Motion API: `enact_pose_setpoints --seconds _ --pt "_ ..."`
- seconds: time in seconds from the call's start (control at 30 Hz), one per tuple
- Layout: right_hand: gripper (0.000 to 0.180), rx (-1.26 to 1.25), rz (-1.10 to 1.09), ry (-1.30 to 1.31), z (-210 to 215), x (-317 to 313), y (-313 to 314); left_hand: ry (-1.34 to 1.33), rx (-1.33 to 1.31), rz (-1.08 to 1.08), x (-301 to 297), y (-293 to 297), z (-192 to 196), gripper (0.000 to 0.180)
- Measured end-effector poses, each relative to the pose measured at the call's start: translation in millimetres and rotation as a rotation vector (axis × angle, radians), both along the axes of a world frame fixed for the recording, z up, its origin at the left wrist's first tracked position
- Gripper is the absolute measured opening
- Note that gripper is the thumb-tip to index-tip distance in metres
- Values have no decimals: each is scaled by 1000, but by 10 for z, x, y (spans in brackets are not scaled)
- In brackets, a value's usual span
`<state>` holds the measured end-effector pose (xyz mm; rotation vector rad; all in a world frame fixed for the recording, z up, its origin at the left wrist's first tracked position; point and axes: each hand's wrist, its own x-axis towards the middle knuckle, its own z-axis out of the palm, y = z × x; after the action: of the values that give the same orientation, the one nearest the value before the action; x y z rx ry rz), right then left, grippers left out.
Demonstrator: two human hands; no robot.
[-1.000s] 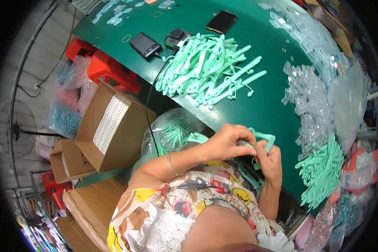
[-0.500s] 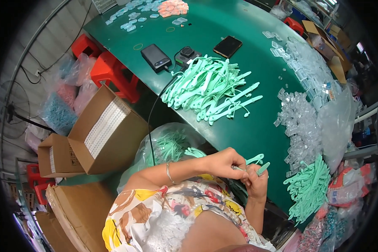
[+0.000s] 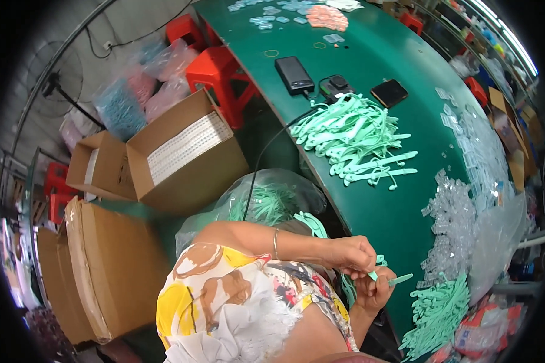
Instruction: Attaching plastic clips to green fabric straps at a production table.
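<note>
Holding a mint strip [image 3: 401,279] in the head view, lower right of centre: your left hand [image 3: 352,253] pinches it, right hand [image 3: 373,293] grips just below. Visible tip points rightward, slightly up, nearer your right.

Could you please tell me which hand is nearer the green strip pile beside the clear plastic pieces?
Right. The right hand is left of the green strip pile; the left hand is farther off, to its upper left.

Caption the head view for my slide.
Left hand and right hand hold mint-green plastic beside a green table.
</note>
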<state>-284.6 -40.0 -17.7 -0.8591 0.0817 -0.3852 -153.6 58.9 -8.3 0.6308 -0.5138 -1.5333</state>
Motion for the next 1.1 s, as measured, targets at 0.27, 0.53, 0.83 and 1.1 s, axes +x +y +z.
enact_pose_setpoints --seconds 0.27,0.53,0.83,1.1 --pt "18 -914 -368 183 323 173 -117 -377 -30 43 215 -63 111 28" --pt "23 -1183 -346 257 270 339 -214 -671 46 131 383 -49 -7 42" --pt "29 -934 -327 289 183 312 -240 -445 -61 107 398 -76 -55 33" --pt "29 -776 -482 322 198 340 -267 17 92 205 343 -181 -17 20"
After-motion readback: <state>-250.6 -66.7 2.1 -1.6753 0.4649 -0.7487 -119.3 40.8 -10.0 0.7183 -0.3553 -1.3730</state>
